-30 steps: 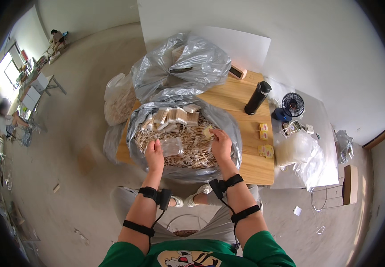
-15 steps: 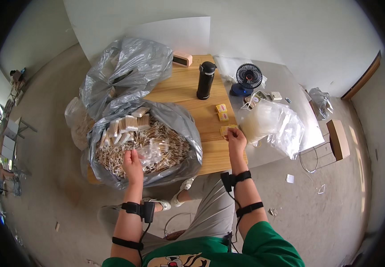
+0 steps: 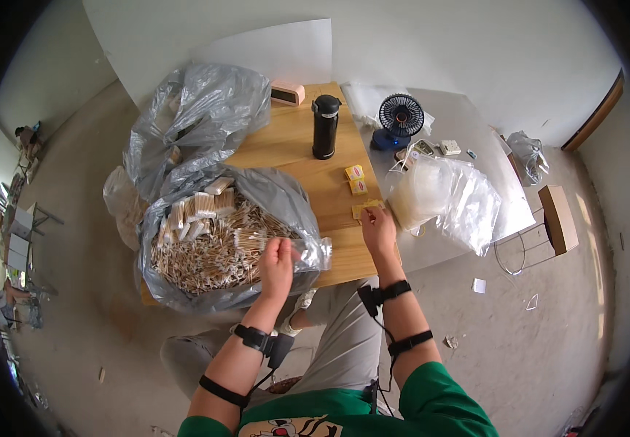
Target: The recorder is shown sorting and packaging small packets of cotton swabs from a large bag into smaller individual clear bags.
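My left hand [image 3: 277,268] is closed on a small clear plastic bag [image 3: 316,255], held over the right front edge of a large grey plastic sack. That sack [image 3: 296,200] is full of loose cotton swabs [image 3: 198,262], with several packed bundles of swabs [image 3: 197,210] lying on top at the back. At the table's right edge my right hand [image 3: 379,231] has its fingertips pinched at a yellow paper label [image 3: 361,211]. Whether the label is lifted or only touched is hard to see. Two small stacks of yellow labels, a far one [image 3: 354,172] and a nearer one [image 3: 358,187], lie just beyond.
On the wooden table [image 3: 329,251] stand a black flask [image 3: 325,127] and a pink clock-like box [image 3: 287,92]. Another grey sack [image 3: 198,109] lies behind. On the side table are a small fan [image 3: 401,116] and a pile of clear plastic bags [image 3: 442,197].
My left hand has moved right, from above the swabs to the sack's right edge, carrying the clear bag. My right hand stays at the yellow label. The view has shifted slightly.
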A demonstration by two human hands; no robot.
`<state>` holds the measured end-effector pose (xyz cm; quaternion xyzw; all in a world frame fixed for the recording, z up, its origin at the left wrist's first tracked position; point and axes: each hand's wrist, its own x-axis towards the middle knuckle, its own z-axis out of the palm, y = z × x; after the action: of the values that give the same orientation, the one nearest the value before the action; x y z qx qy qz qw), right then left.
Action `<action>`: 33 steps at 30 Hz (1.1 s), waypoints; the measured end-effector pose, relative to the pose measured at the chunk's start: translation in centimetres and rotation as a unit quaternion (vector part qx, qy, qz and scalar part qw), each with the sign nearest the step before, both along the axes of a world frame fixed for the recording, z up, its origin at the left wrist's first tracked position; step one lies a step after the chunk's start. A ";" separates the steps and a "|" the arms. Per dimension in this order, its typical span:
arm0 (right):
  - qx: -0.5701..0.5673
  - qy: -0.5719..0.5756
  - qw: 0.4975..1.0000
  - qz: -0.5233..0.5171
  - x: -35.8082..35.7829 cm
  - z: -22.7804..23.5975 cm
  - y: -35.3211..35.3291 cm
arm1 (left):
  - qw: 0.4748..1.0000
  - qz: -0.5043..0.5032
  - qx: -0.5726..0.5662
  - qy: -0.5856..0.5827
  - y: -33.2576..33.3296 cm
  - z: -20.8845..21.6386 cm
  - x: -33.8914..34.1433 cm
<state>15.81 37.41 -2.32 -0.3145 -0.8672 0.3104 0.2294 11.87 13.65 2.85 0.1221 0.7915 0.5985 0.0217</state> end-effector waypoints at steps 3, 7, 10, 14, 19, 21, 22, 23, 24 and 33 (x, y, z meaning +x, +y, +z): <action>-0.361 0.124 0.920 0.089 2.3 2.6 -3.2 | 0.999 -0.023 -0.026 0.041 2.7 -0.6 0.6; -0.483 0.134 0.844 0.192 4.9 2.0 -3.6 | 0.998 -0.032 -0.035 0.037 5.4 -2.2 1.4; -0.369 0.071 0.921 0.107 5.1 0.6 -1.8 | 0.993 -0.028 -0.069 0.094 6.9 -4.1 2.1; -0.152 0.001 0.986 0.070 4.9 -1.2 -1.2 | 0.965 -0.113 -0.133 0.197 7.7 -4.7 3.2; -0.090 0.004 0.995 0.045 3.3 -1.5 -0.9 | 0.902 -0.199 -0.273 0.270 7.6 -7.0 3.4; 0.050 0.047 0.998 0.004 2.8 -2.1 1.1 | 0.892 -0.213 -0.282 0.282 7.8 -7.9 2.9; 0.061 0.046 0.997 -0.004 2.7 -3.0 2.7 | 0.894 -0.223 -0.279 0.269 8.5 -7.8 2.8; 0.061 0.044 0.997 -0.006 2.3 -3.3 3.6 | 0.896 -0.230 -0.279 0.257 8.9 -7.7 2.5; 0.095 0.037 0.995 -0.013 1.9 -3.6 4.5 | 0.896 -0.233 -0.278 0.256 9.6 -7.7 2.3; 0.119 0.002 0.992 -0.035 -0.4 -3.4 3.3 | 0.905 -0.176 -0.306 0.236 14.3 -9.6 -0.8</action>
<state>15.40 40.70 -5.73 -0.3145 -0.8860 0.1974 0.2778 11.08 27.98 -6.71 0.3848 0.8833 0.2669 -0.0242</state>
